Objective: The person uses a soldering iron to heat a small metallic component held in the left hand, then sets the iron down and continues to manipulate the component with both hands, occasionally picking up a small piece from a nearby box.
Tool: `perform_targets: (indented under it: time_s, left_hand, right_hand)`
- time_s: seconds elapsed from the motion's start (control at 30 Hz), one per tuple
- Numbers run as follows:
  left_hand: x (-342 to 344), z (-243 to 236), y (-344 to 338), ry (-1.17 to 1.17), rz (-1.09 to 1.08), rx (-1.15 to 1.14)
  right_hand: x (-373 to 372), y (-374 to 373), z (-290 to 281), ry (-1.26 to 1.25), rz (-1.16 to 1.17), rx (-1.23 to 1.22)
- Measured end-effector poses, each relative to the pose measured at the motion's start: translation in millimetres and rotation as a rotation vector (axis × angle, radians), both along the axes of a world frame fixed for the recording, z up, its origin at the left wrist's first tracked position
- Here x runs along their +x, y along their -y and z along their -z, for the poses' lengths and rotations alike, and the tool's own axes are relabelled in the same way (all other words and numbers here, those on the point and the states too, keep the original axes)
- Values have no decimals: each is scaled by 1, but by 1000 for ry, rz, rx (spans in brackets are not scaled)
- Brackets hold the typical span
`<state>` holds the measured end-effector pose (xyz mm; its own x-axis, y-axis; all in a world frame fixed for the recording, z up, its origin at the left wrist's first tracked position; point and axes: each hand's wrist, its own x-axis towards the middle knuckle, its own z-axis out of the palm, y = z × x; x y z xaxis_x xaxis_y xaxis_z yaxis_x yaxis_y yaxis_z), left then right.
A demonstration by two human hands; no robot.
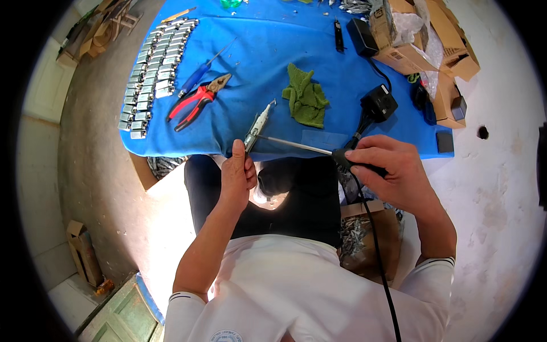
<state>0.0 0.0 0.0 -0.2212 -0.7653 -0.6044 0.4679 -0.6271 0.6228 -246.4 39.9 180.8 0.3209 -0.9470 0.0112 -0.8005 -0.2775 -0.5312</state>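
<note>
My left hand holds a slender silver-and-white metal piece upright at the table's front edge, with its narrow end pointing away from me. My right hand grips the black handle of a tool whose long thin metal shaft reaches left and touches the piece's side. Beyond my hands lie a crumpled green cloth, red-and-black pliers and a blue-handled thin tool. A black device with a cord sits on the blue table cover behind my right hand.
Several rows of small metal parts line the left of the blue-covered table. Torn cardboard boxes, a black block and a pen-like tool occupy the back right. Open containers of metal pieces stand below; a long carton stands at lower left.
</note>
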Motion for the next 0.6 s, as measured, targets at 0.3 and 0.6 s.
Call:
perform_targets:
  time_s: [0.3,0.6]
  left_hand:
    - [-1,3,2,-31,6,12]
    - [4,4,2,-35,15,16]
  right_hand:
    - [20,4,-6,-295,56,-125]
    - [11,4,-34,-257,52,-26]
